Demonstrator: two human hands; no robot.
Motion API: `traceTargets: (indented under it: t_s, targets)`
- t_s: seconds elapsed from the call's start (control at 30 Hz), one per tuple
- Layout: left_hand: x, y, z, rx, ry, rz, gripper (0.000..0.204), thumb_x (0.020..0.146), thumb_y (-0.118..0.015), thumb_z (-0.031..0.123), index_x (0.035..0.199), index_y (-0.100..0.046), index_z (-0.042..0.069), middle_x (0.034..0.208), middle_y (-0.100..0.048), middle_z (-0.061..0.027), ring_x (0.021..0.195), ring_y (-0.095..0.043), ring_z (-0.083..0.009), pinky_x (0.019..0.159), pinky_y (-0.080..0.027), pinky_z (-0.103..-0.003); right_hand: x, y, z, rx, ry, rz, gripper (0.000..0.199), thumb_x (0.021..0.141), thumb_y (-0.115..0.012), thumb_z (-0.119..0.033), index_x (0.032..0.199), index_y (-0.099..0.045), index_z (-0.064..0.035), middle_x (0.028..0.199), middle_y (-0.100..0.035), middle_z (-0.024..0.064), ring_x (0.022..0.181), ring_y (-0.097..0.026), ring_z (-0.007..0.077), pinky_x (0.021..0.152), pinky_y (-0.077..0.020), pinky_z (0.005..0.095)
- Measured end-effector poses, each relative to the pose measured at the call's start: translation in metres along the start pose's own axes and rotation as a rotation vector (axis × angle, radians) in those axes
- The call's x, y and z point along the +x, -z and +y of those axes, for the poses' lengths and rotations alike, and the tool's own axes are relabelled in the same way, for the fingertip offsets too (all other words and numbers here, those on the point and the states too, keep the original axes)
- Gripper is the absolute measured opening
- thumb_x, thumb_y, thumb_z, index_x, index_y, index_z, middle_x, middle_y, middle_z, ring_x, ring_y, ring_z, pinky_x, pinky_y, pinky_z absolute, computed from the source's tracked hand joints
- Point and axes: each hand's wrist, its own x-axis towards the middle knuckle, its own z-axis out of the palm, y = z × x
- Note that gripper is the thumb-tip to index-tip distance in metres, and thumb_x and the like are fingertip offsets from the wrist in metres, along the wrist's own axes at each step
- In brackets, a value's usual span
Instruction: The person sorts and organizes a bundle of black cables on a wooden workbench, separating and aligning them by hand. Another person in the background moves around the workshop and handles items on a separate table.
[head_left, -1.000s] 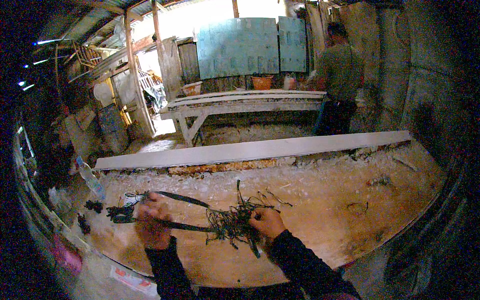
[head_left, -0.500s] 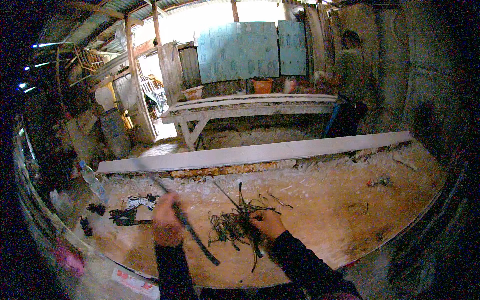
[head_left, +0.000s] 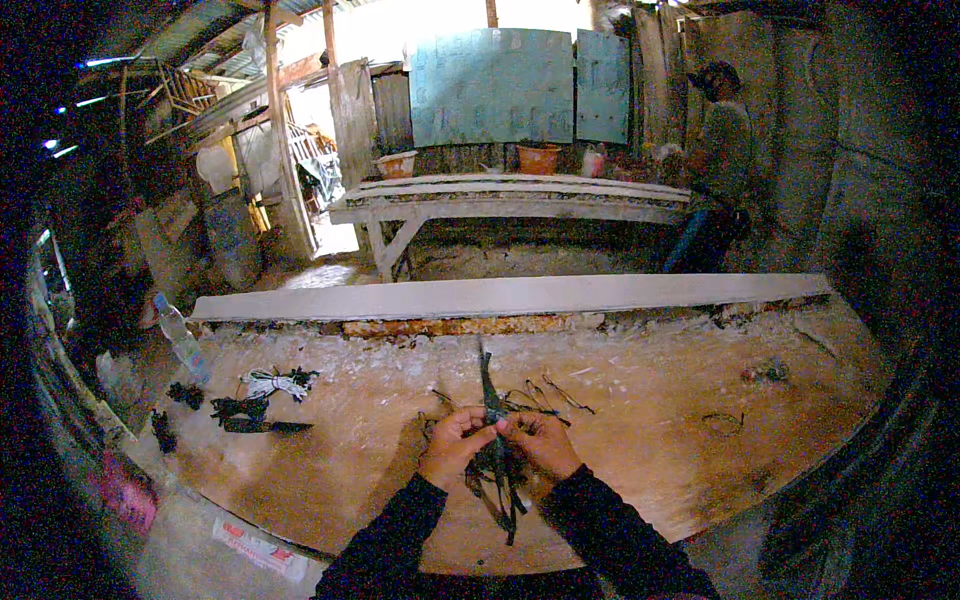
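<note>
My left hand (head_left: 455,444) and my right hand (head_left: 543,441) meet over the wooden tabletop (head_left: 640,400). Both pinch a long dark strap (head_left: 489,390) that stands up between them and points away from me. Under the hands hangs a tangle of dark thin strips (head_left: 500,478), with loose ends trailing toward me. A few more strips (head_left: 560,392) lie on the wood just beyond my right hand.
A small pile of dark and white cords (head_left: 262,396) lies at the left of the table, near a plastic bottle (head_left: 180,338). A long pale plank (head_left: 510,296) runs along the table's far edge. Beyond stands a bench (head_left: 500,200) and another person (head_left: 715,170).
My left hand has swung in from the left with the strap, which now stands upright between both hands. The tangle has been gathered up under my hands. The view has tilted slightly.
</note>
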Motion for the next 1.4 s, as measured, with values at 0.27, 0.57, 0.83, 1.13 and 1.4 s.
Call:
traceTargets:
  t_s: [0.27, 0.57, 0.83, 1.13, 1.4]
  targets:
    - [-0.004, -0.005, 0.011, 0.139, -0.064, 0.012, 0.018, 0.075, -0.058, 0.007, 0.091, -0.054, 0.0, 0.078, -0.058, -0.0016, 0.069, -0.053, -0.0071, 0.063, -0.042, -0.019, -0.004, 0.002, -0.001, 0.188, 0.038, -0.016, 0.009, 0.074, -0.059, -0.013, 0.077, -0.057, -0.0053, 0.065, -0.054, -0.0016, 0.055, -0.048, 0.0061, 0.05, -0.0379, 0.0192]
    - [-0.009, -0.01, 0.019, 0.386, -0.039, 0.132, 0.014, 0.074, -0.06, 0.012, 0.081, -0.057, 0.0, 0.073, -0.058, -0.0023, 0.066, -0.052, -0.0085, 0.062, -0.041, -0.021, -0.002, -0.001, 0.008, -0.145, 0.283, 0.132, 0.005, 0.07, -0.059, -0.007, 0.07, -0.055, -0.0039, 0.067, -0.053, -0.0004, 0.063, -0.048, 0.0074, 0.057, -0.0385, 0.0212]
    - [-0.008, -0.007, 0.007, 0.428, -0.076, 0.144, 0.015, 0.074, -0.059, 0.015, 0.078, -0.056, 0.001, 0.072, -0.057, -0.0026, 0.066, -0.051, -0.0085, 0.062, -0.04, -0.021, -0.009, -0.003, -0.004, -0.267, 0.288, 0.145, 0.007, 0.07, -0.06, -0.007, 0.069, -0.054, -0.0033, 0.066, -0.053, -0.0003, 0.063, -0.048, 0.0068, 0.057, -0.0394, 0.0216]
    - [-0.008, -0.006, 0.013, 0.266, -0.013, 0.084, 0.016, 0.075, -0.059, 0.017, 0.078, -0.056, 0.002, 0.072, -0.056, 0.001, 0.066, -0.048, -0.006, 0.061, -0.039, -0.02, -0.006, -0.001, -0.002, -0.225, 0.337, 0.128, 0.007, 0.071, -0.059, -0.008, 0.07, -0.054, -0.0031, 0.066, -0.053, -0.0004, 0.061, -0.047, 0.0058, 0.055, -0.0392, 0.0207]
    - [-0.009, -0.007, 0.02, 0.347, 0.102, 0.084, 0.014, 0.076, -0.059, 0.016, 0.077, -0.056, 0.003, 0.071, -0.055, 0.0015, 0.065, -0.048, -0.0059, 0.061, -0.039, -0.019, -0.003, 0.003, 0.003, -0.203, 0.271, 0.069, 0.007, 0.07, -0.058, -0.008, 0.069, -0.053, -0.0044, 0.066, -0.053, -0.0003, 0.06, -0.047, 0.0065, 0.055, -0.0398, 0.0218]
